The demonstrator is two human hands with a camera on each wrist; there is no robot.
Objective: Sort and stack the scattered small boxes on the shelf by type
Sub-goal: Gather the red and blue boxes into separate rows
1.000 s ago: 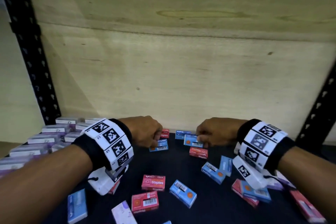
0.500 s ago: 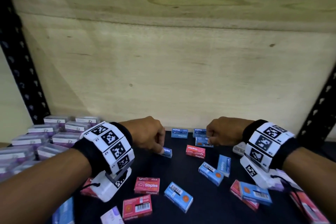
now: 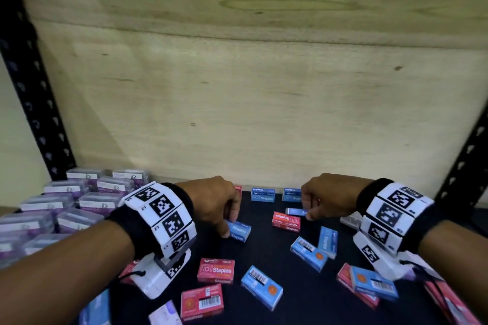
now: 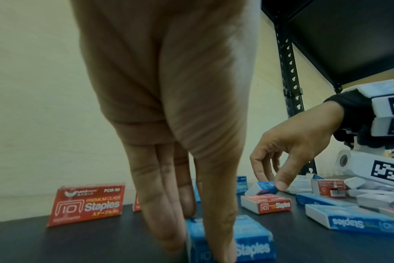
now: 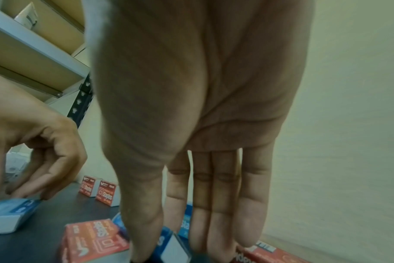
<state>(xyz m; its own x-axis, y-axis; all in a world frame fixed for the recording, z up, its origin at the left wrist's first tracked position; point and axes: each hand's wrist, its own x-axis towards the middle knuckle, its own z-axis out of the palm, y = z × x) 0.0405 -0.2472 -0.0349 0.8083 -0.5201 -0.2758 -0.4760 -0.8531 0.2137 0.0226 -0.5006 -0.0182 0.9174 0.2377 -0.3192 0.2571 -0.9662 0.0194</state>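
Just beginning: left hand (image 3: pixel 211 203) pinching one blue box (image 3: pixel 239 230), right hand (image 3: pixel 326 196) pinching another blue box (image 3: pixel 295 211), standing blues at twelve o'clock, reds and blues lying scattered across the shelf (image 3: pixel 303 306) toward six.

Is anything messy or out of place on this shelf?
Yes. Red and blue staple boxes lie mixed at all angles on the dark shelf, such as one red box beside a skewed blue one. The purple boxes at the left sit in tidy rows. Nothing looks damaged or spilled.
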